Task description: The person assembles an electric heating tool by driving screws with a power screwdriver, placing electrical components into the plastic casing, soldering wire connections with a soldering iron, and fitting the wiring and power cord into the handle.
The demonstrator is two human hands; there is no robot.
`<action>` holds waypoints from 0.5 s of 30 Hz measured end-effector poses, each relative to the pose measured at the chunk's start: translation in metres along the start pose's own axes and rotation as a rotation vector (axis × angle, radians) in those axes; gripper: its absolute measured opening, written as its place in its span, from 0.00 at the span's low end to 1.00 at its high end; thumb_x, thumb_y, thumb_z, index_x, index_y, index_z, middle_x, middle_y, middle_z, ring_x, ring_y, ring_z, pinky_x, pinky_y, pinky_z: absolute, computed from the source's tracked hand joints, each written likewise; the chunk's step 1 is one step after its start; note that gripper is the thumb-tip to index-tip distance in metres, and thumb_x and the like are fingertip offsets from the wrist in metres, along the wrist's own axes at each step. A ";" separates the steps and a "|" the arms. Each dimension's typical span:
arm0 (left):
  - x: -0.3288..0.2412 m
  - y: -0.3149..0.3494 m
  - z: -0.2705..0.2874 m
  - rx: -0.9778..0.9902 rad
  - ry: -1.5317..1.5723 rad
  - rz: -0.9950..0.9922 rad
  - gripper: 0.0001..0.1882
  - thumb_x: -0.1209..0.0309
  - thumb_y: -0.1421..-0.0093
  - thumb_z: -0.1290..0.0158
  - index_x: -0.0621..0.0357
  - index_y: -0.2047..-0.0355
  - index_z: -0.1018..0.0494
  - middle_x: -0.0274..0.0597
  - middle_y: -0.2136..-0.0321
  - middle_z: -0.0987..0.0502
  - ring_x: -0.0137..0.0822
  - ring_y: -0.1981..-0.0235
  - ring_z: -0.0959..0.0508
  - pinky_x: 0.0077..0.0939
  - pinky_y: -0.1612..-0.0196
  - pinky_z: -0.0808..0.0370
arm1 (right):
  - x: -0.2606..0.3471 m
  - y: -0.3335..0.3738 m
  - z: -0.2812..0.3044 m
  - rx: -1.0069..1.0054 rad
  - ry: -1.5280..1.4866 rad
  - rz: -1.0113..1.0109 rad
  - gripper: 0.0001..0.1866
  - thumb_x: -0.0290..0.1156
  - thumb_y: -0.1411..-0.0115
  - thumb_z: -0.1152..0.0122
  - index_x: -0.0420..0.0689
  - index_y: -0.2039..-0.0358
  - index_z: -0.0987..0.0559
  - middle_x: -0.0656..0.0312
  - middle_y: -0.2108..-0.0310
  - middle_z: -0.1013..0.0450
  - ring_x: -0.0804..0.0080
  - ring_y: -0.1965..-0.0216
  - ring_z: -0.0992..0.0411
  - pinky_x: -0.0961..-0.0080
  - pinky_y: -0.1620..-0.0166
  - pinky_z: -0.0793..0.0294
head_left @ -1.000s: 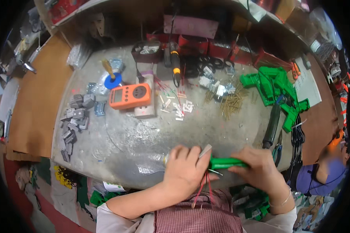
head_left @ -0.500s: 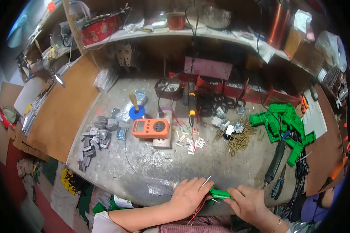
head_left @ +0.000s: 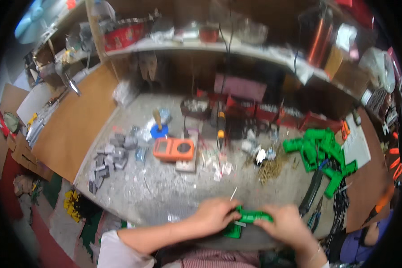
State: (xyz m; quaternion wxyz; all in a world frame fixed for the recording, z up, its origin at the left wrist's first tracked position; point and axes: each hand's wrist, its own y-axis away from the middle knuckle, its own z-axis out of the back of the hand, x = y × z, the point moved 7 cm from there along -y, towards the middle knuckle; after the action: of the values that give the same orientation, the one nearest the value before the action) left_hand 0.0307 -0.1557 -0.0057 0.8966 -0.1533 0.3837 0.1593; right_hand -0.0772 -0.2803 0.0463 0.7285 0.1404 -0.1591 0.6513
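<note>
Clamped in both hands: green plastic housing [head_left: 257, 217]
Gripped by left hand [head_left: 215, 214] and right hand [head_left: 285, 223] at opposite ends, about equally near, with long axis roughly crosswise; exact finger seating hard to tell through blur. Held above the near edge of grey bench [head_left: 176, 192]. Farther out: orange meter [head_left: 174, 149], brass-coloured screws [head_left: 270, 171], then red bins [head_left: 241, 107] under shelf [head_left: 174, 44].
</note>
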 end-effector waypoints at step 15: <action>0.030 -0.013 0.007 -0.098 0.119 -0.048 0.19 0.63 0.32 0.56 0.61 0.48 0.26 0.47 0.58 0.27 0.45 0.55 0.29 0.33 0.48 0.34 | -0.008 -0.048 -0.067 -0.147 -0.324 0.062 0.08 0.29 0.49 0.32 0.43 0.68 0.19 0.59 0.71 0.28 0.62 0.71 0.28 0.71 0.67 0.29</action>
State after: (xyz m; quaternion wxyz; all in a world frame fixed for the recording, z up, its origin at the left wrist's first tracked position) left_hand 0.0600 -0.1599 -0.0211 0.8671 -0.2154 0.4244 0.1468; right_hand -0.0272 -0.2649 -0.0180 0.6811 0.1848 -0.3257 0.6292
